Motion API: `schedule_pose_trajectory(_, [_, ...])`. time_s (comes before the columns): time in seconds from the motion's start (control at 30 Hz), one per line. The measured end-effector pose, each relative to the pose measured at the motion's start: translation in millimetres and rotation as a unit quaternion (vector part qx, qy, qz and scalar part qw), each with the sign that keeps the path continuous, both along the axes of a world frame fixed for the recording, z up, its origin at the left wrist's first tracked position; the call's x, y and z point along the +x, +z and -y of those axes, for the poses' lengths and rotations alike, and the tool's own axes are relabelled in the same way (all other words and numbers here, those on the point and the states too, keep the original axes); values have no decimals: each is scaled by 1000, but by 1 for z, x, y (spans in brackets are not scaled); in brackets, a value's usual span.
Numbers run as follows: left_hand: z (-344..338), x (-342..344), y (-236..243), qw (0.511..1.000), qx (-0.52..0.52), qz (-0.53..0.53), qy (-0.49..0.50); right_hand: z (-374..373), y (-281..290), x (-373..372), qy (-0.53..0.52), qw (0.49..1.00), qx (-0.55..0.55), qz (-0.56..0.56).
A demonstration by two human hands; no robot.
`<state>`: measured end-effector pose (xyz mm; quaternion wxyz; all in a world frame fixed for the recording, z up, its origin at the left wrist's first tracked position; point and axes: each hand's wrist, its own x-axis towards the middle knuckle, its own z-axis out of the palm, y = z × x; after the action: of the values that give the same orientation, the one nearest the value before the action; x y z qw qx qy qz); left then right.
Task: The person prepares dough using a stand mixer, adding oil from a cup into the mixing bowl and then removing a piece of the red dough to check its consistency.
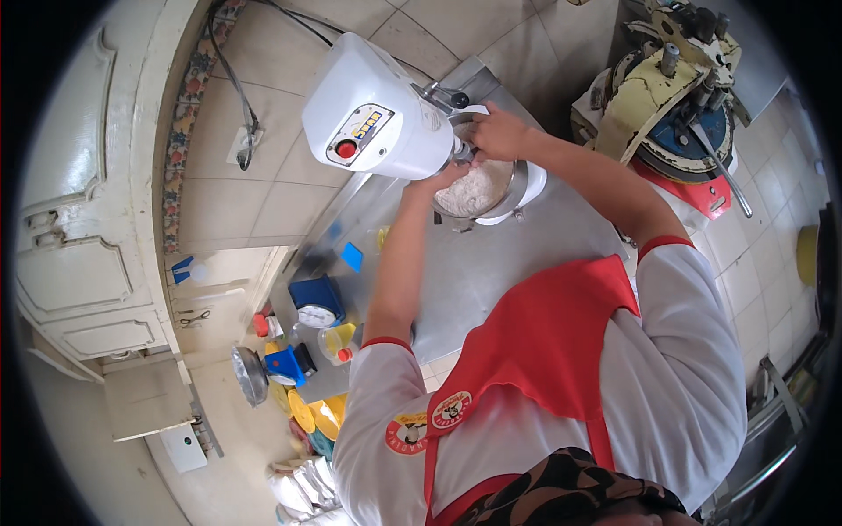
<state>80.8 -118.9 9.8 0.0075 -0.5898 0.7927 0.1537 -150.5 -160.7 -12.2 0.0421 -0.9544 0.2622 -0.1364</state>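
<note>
A white stand mixer [381, 114] with a red button stands on the metal table. Under its head sits a metal mixing bowl [519, 186] holding white flour or a floury mix [474, 191]. Both of my hands are over the bowl, meeting at the metal beater shaft [462, 152] below the mixer head. My left hand [441, 179] reaches in from the near side, its fingers bent at the shaft and partly hidden. From the right, my right hand [499, 134] curls its fingers down beside the shaft. Its fingertips are hard to make out.
The metal table [544, 230] carries a blue card [353, 256], a blue kitchen scale [317, 301] and a yellow-labelled bottle [337, 342] on the left. A worn cream-and-red machine [671, 114] stands at the right. Cables hang by the tiled wall, behind the mixer.
</note>
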Motion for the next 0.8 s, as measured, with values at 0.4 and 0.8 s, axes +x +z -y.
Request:
schedule_pose_trajectory(0.4, [8, 15, -29, 950, -289, -45, -110, -95, 34, 16, -216, 957, 193, -18])
schedule_pose_trajectory(0.8, [-54, -75, -19, 954, -189, -121, 200, -92, 17, -8, -269, 901, 313, 133])
